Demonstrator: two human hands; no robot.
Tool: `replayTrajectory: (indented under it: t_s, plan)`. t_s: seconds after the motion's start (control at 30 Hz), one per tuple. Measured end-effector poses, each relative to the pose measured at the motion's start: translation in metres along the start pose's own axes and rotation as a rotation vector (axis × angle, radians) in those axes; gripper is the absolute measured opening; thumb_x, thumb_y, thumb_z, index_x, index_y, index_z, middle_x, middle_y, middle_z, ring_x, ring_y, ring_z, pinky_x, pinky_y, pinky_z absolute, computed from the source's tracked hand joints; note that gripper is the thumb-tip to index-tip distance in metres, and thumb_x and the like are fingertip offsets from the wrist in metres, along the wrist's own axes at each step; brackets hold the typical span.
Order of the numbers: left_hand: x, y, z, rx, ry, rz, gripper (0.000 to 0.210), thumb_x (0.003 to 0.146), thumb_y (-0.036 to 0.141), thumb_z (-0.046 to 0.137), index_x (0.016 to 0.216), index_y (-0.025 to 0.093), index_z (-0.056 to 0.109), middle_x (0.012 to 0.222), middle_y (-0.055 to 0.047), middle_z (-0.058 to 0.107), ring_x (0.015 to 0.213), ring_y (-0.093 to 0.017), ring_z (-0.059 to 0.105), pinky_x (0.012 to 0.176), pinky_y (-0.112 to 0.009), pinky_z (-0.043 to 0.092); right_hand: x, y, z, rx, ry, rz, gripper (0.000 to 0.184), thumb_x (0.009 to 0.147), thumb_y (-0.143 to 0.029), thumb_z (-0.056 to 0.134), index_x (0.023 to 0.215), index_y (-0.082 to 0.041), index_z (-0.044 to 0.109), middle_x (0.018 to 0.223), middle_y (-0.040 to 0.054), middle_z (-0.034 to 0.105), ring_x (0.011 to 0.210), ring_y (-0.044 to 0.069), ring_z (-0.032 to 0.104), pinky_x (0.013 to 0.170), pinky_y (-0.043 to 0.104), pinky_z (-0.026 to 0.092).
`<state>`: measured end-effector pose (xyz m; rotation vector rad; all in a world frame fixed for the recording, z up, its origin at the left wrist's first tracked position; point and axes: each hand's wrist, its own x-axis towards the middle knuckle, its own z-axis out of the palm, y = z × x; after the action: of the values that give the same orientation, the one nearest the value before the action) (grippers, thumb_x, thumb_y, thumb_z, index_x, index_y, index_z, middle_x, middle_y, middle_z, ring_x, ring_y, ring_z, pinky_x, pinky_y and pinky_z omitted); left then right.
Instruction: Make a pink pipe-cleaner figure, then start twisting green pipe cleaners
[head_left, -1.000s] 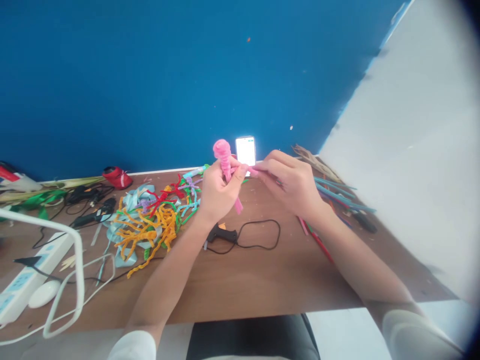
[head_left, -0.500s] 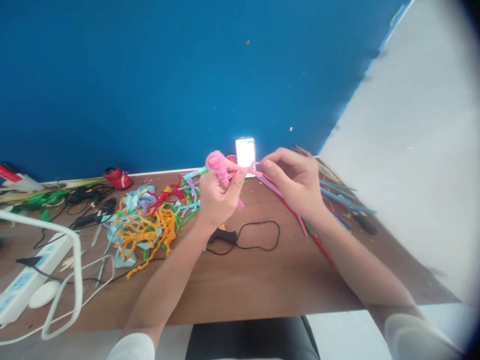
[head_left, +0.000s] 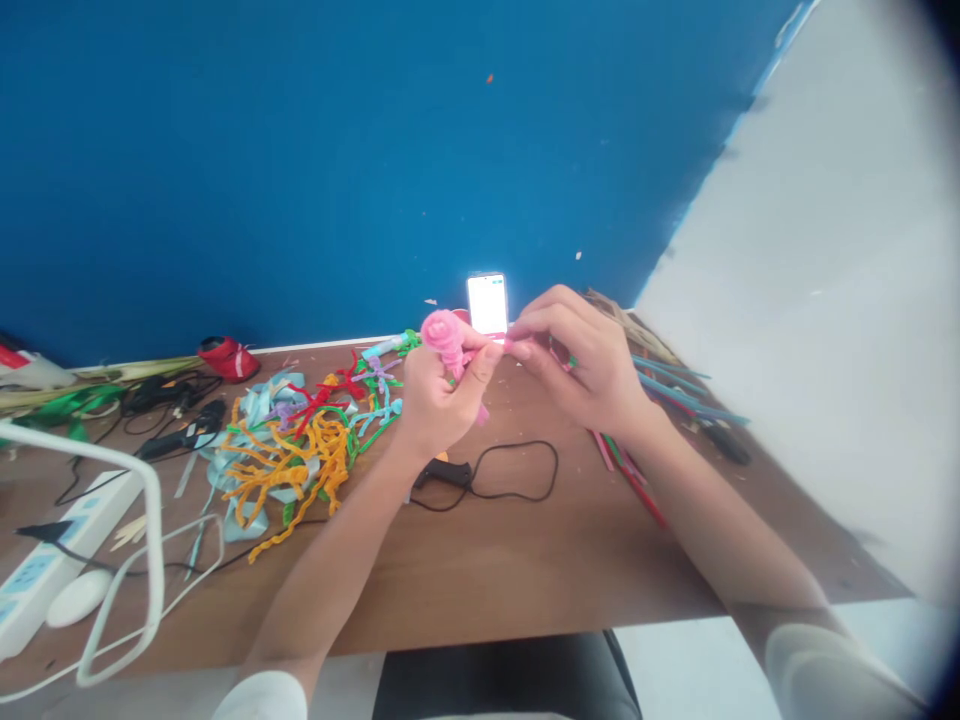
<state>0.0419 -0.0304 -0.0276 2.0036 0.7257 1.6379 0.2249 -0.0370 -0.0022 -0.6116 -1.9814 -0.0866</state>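
Observation:
Above the table, my left hand (head_left: 442, 400) is closed round a pink rolled pipe-cleaner flower (head_left: 442, 332), whose spiral head stands up over the fingers. A pink pipe cleaner (head_left: 508, 342) stretches from my left thumb and forefinger to my right hand (head_left: 585, 355). The right fingers pinch that strip, close to the left fingertips. Part of the strip is hidden behind the fingers. A lit phone (head_left: 487, 305) leans against the blue wall just behind the hands. Beneath them lies a black glue gun (head_left: 448, 472) with its looped cord.
To the left are orange pipe-cleaner pieces (head_left: 300, 460), pale blue ribbon (head_left: 247, 520), a red roll (head_left: 227, 358), a white power strip (head_left: 75, 545) and a white tubular frame (head_left: 154, 560). Blue pipe cleaners (head_left: 675, 380) and red ones (head_left: 637, 490) lie at right.
My right hand has moved slightly left, bringing its fingertips up close to my left thumb on the pink pipe cleaner. The left hand keeps its hold on the flower. The view has shifted a little.

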Motion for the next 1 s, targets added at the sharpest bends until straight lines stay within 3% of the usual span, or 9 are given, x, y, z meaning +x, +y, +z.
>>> replayTrajectory:
  t_s: [0.07,0.13,0.27,0.33,0.4,0.53,0.63,0.8,1.0]
  plan:
    - [0.001,0.0,-0.001,0.026,-0.008,0.06,0.008,0.091,0.025,0.066,0.086,0.02,0.069,0.053,0.005,0.056,0.047,-0.007,0.055,0.046,-0.018,0.041,0.001,-0.002,0.0,0.079,-0.037,0.023,0.014,0.1,-0.027,0.055,0.09,-0.019,0.06,0.083,0.0036,0.059,0.076,0.014,0.053,0.067,0.029,0.042]
    - [0.003,0.002,-0.003,0.069,0.005,0.155,0.007,0.09,0.022,0.067,0.084,0.02,0.069,0.056,0.004,0.059,0.051,-0.008,0.057,0.051,-0.019,0.043,0.001,-0.007,0.001,0.256,-0.052,0.134,0.024,0.101,-0.03,0.052,0.081,-0.019,0.057,0.075,0.001,0.054,0.07,0.013,0.049,0.065,0.028,0.039]
    - [0.005,0.008,-0.007,0.155,0.0,0.254,0.006,0.09,0.023,0.066,0.086,0.021,0.068,0.072,0.001,0.07,0.062,-0.01,0.064,0.058,-0.022,0.048,0.001,-0.023,0.005,0.87,-0.145,0.655,0.035,0.101,-0.04,0.051,0.073,-0.02,0.051,0.065,-0.0047,0.039,0.054,0.009,0.028,0.049,0.025,0.023]
    - [0.005,0.01,-0.009,0.171,-0.008,0.226,0.007,0.091,0.027,0.066,0.086,0.021,0.068,0.075,0.0,0.071,0.064,-0.011,0.065,0.057,-0.022,0.05,0.001,-0.027,0.007,0.995,-0.169,0.773,0.035,0.099,-0.042,0.053,0.074,-0.019,0.054,0.063,-0.0056,0.038,0.051,0.008,0.024,0.047,0.025,0.018]
    - [0.005,0.011,-0.009,0.164,0.014,0.173,0.01,0.09,0.028,0.067,0.085,0.02,0.068,0.067,0.001,0.067,0.057,-0.01,0.061,0.052,-0.021,0.046,0.001,-0.024,0.006,0.877,-0.121,0.717,0.032,0.098,-0.041,0.057,0.076,-0.019,0.059,0.062,-0.0049,0.042,0.052,0.008,0.029,0.048,0.025,0.022]
    - [0.007,0.009,-0.005,0.058,0.048,-0.005,0.018,0.091,0.03,0.067,0.078,0.018,0.064,0.053,0.005,0.055,0.045,-0.006,0.05,0.044,-0.02,0.038,0.001,-0.012,0.001,0.22,0.074,0.334,0.012,0.096,-0.03,0.06,0.095,-0.021,0.068,0.084,0.0022,0.063,0.068,0.012,0.052,0.061,0.027,0.039]
    - [0.01,0.007,-0.001,-0.08,0.051,-0.112,0.025,0.092,0.035,0.068,0.074,0.018,0.06,0.052,0.005,0.052,0.043,-0.006,0.046,0.043,-0.02,0.037,-0.001,-0.006,-0.002,-0.112,0.031,0.086,0.015,0.095,-0.023,0.06,0.108,-0.021,0.067,0.099,0.0068,0.068,0.081,0.016,0.061,0.069,0.03,0.046]
    - [0.012,0.005,0.002,-0.171,0.052,-0.213,0.03,0.088,0.041,0.071,0.074,0.018,0.058,0.05,0.006,0.05,0.042,-0.006,0.046,0.041,-0.02,0.035,-0.005,-0.002,0.0,-0.406,-0.002,-0.119,0.008,0.095,-0.023,0.062,0.101,-0.021,0.066,0.092,0.0049,0.07,0.079,0.017,0.063,0.066,0.03,0.044]
    - [0.011,0.002,0.005,-0.214,0.063,-0.261,0.032,0.085,0.044,0.074,0.074,0.019,0.059,0.049,0.006,0.049,0.041,-0.006,0.044,0.04,-0.02,0.033,-0.007,0.002,0.005,-0.502,0.019,-0.182,0.006,0.094,-0.024,0.063,0.099,-0.021,0.064,0.088,0.0042,0.071,0.075,0.016,0.062,0.061,0.03,0.041]
